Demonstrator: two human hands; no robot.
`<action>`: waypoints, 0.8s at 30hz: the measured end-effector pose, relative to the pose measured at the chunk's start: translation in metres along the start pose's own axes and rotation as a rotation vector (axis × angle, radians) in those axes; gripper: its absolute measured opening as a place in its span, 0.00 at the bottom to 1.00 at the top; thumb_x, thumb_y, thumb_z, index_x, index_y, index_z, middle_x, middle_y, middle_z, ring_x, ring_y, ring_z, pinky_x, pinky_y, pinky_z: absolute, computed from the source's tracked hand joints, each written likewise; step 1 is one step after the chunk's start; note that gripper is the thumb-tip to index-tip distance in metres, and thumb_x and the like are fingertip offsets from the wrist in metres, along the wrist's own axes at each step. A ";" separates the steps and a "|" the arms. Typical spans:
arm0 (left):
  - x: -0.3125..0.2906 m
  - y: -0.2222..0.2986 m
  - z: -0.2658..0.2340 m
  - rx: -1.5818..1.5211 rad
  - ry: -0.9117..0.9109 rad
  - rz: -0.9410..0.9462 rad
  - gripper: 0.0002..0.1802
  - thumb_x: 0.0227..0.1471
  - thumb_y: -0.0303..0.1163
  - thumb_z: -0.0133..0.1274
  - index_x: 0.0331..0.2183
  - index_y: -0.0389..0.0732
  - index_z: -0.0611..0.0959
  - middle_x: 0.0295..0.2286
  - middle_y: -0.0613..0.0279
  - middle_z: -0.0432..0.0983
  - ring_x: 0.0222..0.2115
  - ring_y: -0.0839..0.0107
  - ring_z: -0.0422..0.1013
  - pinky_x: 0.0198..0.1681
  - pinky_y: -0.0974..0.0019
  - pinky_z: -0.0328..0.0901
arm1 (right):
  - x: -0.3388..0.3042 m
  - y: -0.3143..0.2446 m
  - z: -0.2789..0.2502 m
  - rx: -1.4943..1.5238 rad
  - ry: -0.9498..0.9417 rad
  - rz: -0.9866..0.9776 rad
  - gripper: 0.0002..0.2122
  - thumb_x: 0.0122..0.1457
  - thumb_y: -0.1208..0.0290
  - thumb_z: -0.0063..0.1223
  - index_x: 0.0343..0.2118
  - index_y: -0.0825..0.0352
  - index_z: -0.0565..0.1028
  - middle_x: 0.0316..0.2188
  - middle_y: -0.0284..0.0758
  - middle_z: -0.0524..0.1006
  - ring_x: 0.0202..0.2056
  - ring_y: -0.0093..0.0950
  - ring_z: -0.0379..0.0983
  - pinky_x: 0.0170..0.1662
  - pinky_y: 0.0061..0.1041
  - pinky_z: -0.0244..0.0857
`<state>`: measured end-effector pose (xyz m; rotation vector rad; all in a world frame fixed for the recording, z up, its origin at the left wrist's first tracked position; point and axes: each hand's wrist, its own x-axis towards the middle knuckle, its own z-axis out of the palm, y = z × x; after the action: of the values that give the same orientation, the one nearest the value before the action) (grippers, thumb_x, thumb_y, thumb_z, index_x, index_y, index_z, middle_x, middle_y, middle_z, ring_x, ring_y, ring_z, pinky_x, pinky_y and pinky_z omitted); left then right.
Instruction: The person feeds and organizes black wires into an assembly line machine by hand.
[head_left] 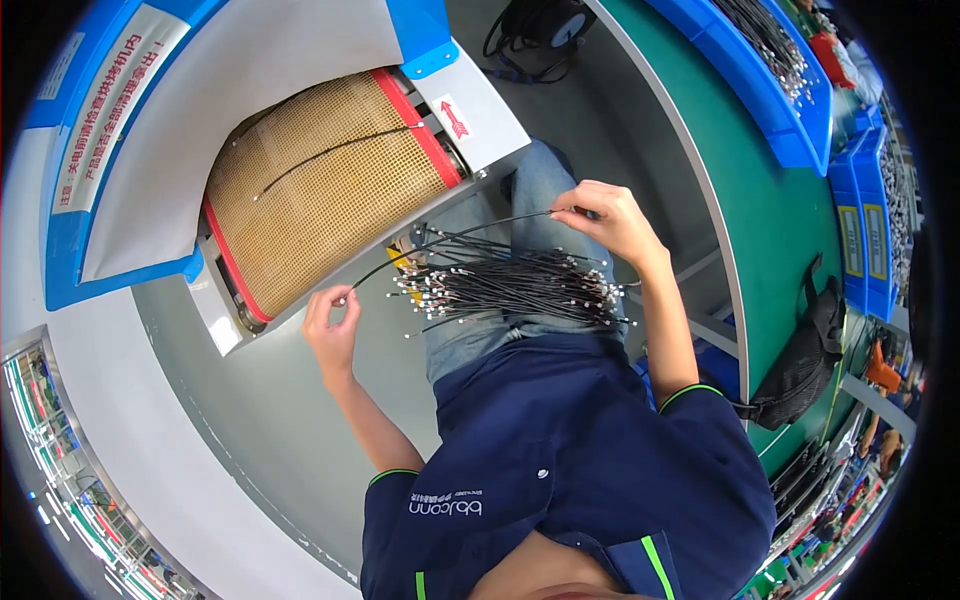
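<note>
From the head camera looking down, you sit with a bundle of thin black cables (pixel 515 285) lying across your lap, their small silver tips fanned toward both sides. Your two hands are well apart and share one single cable (pixel 450 238): your left hand (pixel 333 325) pinches its lower end between thumb and fingertips, and your right hand (pixel 610 218) pinches the other end above the bundle, so the cable stretches in a shallow arc between them, clear of the rest. Just beyond your left hand runs the tan mesh belt (pixel 320 185) of a small conveyor with red edge strips, and one black cable (pixel 335 152) already lies across it. A grey hood (pixel 250 60) with blue trim covers the belt's far part. To your right curves a green worktable (pixel 770 220) with blue bins (pixel 775 70) of more cables, and a black bag (pixel 805 365) hangs at its edge. To do this well, keep both pinches near the tips, hold the cable taut enough not to snag its neighbours, and lay it flat and crosswise on the mesh.
</note>
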<state>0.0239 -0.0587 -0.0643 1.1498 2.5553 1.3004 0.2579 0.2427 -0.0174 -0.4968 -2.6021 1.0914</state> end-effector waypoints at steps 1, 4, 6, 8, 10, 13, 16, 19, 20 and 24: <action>0.000 -0.001 -0.001 -0.018 -0.009 0.006 0.07 0.39 0.18 0.59 0.26 0.36 0.79 0.22 0.62 0.75 0.23 0.73 0.69 0.28 0.72 0.65 | 0.001 0.000 0.001 -0.010 0.015 -0.046 0.04 0.49 0.74 0.58 0.28 0.66 0.76 0.26 0.34 0.76 0.29 0.32 0.74 0.32 0.27 0.68; 0.000 -0.002 -0.003 -0.042 -0.036 0.015 0.07 0.39 0.18 0.59 0.26 0.36 0.79 0.22 0.62 0.74 0.23 0.73 0.69 0.28 0.72 0.65 | 0.005 -0.002 0.003 -0.071 0.061 -0.154 0.04 0.49 0.74 0.58 0.28 0.66 0.76 0.25 0.33 0.75 0.28 0.31 0.73 0.31 0.27 0.68; 0.000 -0.003 -0.006 -0.046 -0.053 0.019 0.07 0.39 0.18 0.59 0.26 0.36 0.79 0.22 0.62 0.74 0.23 0.73 0.69 0.28 0.72 0.65 | 0.006 -0.001 0.004 -0.120 0.091 -0.216 0.04 0.48 0.75 0.57 0.28 0.65 0.76 0.26 0.32 0.75 0.28 0.30 0.72 0.31 0.27 0.68; 0.000 -0.003 -0.009 -0.036 -0.051 0.015 0.07 0.39 0.17 0.59 0.26 0.36 0.79 0.22 0.62 0.74 0.23 0.73 0.70 0.28 0.72 0.65 | 0.005 0.001 0.006 -0.269 0.095 -0.300 0.06 0.46 0.76 0.55 0.29 0.66 0.75 0.27 0.32 0.74 0.28 0.29 0.72 0.30 0.26 0.69; 0.000 -0.003 -0.012 -0.048 -0.057 0.003 0.07 0.38 0.17 0.59 0.26 0.36 0.79 0.22 0.62 0.74 0.23 0.73 0.70 0.28 0.72 0.65 | 0.007 0.001 0.004 -0.343 0.095 -0.379 0.08 0.45 0.76 0.54 0.31 0.66 0.74 0.28 0.32 0.74 0.29 0.29 0.72 0.30 0.26 0.69; 0.001 -0.003 -0.016 -0.070 -0.072 -0.002 0.08 0.38 0.17 0.58 0.26 0.36 0.79 0.22 0.62 0.74 0.23 0.73 0.70 0.28 0.72 0.65 | 0.014 -0.003 0.001 -0.445 0.140 -0.523 0.11 0.43 0.76 0.53 0.33 0.67 0.74 0.31 0.33 0.74 0.29 0.28 0.72 0.30 0.25 0.69; 0.001 -0.005 -0.019 -0.084 -0.086 -0.001 0.07 0.38 0.17 0.58 0.26 0.36 0.79 0.22 0.62 0.74 0.23 0.73 0.70 0.28 0.72 0.65 | 0.022 -0.005 0.000 -0.467 0.207 -0.640 0.12 0.42 0.76 0.53 0.34 0.69 0.75 0.31 0.35 0.75 0.29 0.29 0.72 0.29 0.25 0.70; 0.000 -0.007 -0.023 -0.086 -0.098 -0.005 0.07 0.38 0.17 0.58 0.26 0.35 0.79 0.22 0.62 0.73 0.23 0.74 0.70 0.28 0.72 0.65 | 0.027 -0.008 -0.002 -0.438 0.199 -0.665 0.13 0.42 0.76 0.55 0.34 0.70 0.76 0.30 0.35 0.75 0.27 0.29 0.73 0.29 0.26 0.70; -0.001 -0.009 -0.025 -0.079 -0.097 -0.005 0.07 0.38 0.17 0.58 0.26 0.35 0.79 0.21 0.63 0.73 0.23 0.74 0.70 0.28 0.72 0.65 | 0.028 -0.008 -0.002 -0.410 0.170 -0.645 0.14 0.41 0.76 0.55 0.35 0.70 0.76 0.30 0.35 0.76 0.27 0.29 0.72 0.28 0.25 0.69; -0.002 -0.011 -0.030 -0.073 -0.102 -0.015 0.08 0.38 0.17 0.58 0.26 0.35 0.79 0.22 0.63 0.73 0.23 0.74 0.70 0.29 0.72 0.65 | 0.024 0.000 0.002 -0.369 0.040 -0.545 0.12 0.44 0.76 0.54 0.35 0.67 0.75 0.29 0.33 0.74 0.29 0.28 0.72 0.29 0.24 0.69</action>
<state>0.0079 -0.0844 -0.0537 1.1502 2.4194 1.2855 0.2354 0.2511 -0.0160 0.1269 -2.6653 0.4251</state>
